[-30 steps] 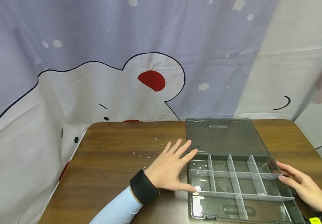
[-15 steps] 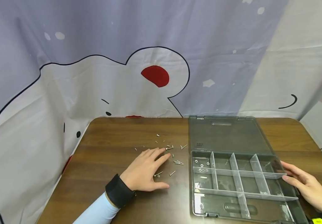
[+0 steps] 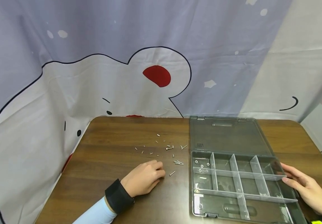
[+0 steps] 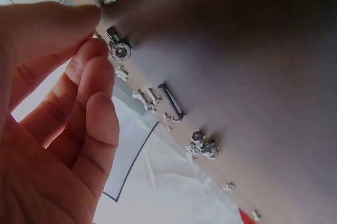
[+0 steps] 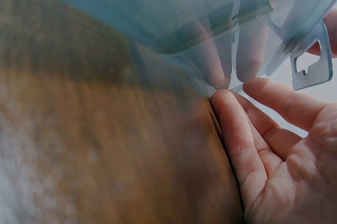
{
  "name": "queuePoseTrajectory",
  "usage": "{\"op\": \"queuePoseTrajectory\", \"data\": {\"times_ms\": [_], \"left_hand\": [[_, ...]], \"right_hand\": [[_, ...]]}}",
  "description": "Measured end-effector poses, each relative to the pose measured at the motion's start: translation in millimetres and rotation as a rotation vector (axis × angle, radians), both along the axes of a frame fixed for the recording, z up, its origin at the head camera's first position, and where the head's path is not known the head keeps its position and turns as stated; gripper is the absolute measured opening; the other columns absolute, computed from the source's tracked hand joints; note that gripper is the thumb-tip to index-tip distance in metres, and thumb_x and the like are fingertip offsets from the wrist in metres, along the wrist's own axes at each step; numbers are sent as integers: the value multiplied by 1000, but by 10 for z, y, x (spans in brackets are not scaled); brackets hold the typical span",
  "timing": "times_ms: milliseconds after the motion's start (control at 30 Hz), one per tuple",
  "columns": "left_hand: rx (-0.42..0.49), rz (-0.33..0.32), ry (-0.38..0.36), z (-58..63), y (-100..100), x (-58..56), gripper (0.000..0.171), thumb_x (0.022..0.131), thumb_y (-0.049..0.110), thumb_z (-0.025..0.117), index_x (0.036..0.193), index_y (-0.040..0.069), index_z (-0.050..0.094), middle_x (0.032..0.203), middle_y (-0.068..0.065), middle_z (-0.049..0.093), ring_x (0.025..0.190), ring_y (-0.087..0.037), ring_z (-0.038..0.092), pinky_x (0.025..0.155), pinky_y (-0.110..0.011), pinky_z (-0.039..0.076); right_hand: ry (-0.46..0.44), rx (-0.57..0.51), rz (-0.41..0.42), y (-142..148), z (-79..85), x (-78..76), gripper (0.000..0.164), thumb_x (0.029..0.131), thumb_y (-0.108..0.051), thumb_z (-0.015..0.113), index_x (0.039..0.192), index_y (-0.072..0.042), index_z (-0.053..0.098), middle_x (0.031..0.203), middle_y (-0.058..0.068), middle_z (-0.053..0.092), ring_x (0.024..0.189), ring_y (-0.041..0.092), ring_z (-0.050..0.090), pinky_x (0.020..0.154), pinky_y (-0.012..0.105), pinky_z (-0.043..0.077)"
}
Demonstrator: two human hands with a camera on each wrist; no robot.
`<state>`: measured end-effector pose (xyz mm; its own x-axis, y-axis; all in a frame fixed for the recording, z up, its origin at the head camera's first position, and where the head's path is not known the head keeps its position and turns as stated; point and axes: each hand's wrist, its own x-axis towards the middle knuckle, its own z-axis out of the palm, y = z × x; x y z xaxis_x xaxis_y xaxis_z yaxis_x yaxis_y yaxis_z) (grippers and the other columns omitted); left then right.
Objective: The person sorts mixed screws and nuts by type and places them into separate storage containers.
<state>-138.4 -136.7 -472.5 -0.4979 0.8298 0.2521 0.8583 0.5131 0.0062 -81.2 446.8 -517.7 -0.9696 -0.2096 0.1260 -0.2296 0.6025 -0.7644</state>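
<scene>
Over the wooden table (image 3: 107, 186), my left hand (image 3: 142, 178) reaches down with its fingers bent. Its thumb and index fingertips come close together in the left wrist view, beside small screws (image 4: 169, 103); anything between them is hidden. My right hand (image 3: 306, 185) holds the right side of a clear grey compartment box (image 3: 225, 194), thumb on the rim and fingers along the outer wall. Several small nuts (image 3: 203, 170) lie in the box's upper left compartments. Just right of my left fingertips lies one screw (image 3: 172, 173).
The box's lid (image 3: 222, 137) lies folded back toward the curtain (image 3: 93, 90). More loose screws (image 3: 178, 162) and tiny bolts (image 3: 151, 153) are scattered on the table left of the box. Thin dividers (image 3: 235, 174) stand up inside it.
My left hand has moved left from over the box's edge to the scattered screws, and its spread fingers have bent down over a nut and a screw. My right hand stays on the box.
</scene>
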Motion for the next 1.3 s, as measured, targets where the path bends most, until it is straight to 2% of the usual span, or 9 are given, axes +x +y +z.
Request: {"op": "queuePoseTrajectory", "data": {"times_ms": [267, 567, 933, 1133, 1300], "left_hand": [[-18, 19, 6, 8, 16, 20, 17, 90, 6, 73, 83, 21, 71, 81, 7, 52, 72, -8, 52, 67, -24, 49], [-11, 21, 8, -9, 12, 14, 17, 92, 6, 71, 84, 20, 71, 80, 7, 50, 71, -8, 48, 65, -23, 47], [-15, 20, 32, -26, 14, -29, 18, 89, 4, 73, 83, 20, 70, 79, 7, 53, 71, -9, 52, 65, -24, 49], [-7, 24, 33, -36, 28, -75, 17, 81, 6, 74, 80, 21, 66, 74, 8, 49, 67, -9, 48, 61, -24, 44], [29, 13, -12, -26, 43, -104, 17, 79, 4, 70, 81, 21, 70, 77, 8, 49, 64, -4, 47, 59, -20, 44]], "right_hand": [[-8, 12, -6, 10, -25, 5, 55, 106, 1, 49, 157, 6, 31, 139, -42, 33, 119, -32, 32, 83, -3, 36], [-33, 28, -23, 6, -18, 18, 55, 107, -3, 50, 157, 5, 31, 139, -42, 32, 118, -32, 34, 81, -2, 37], [-16, 18, -24, -14, -4, 4, 53, 106, -1, 50, 155, 9, 32, 137, -44, 32, 118, -32, 34, 81, -2, 37], [7, 2, -1, -10, 5, -4, 51, 105, 3, 48, 153, 13, 32, 138, -43, 39, 117, -28, 41, 80, 1, 41], [-18, 11, -15, -11, -1, -4, 52, 106, -1, 49, 154, 11, 32, 139, -43, 35, 117, -30, 37, 80, 0, 40]]}}
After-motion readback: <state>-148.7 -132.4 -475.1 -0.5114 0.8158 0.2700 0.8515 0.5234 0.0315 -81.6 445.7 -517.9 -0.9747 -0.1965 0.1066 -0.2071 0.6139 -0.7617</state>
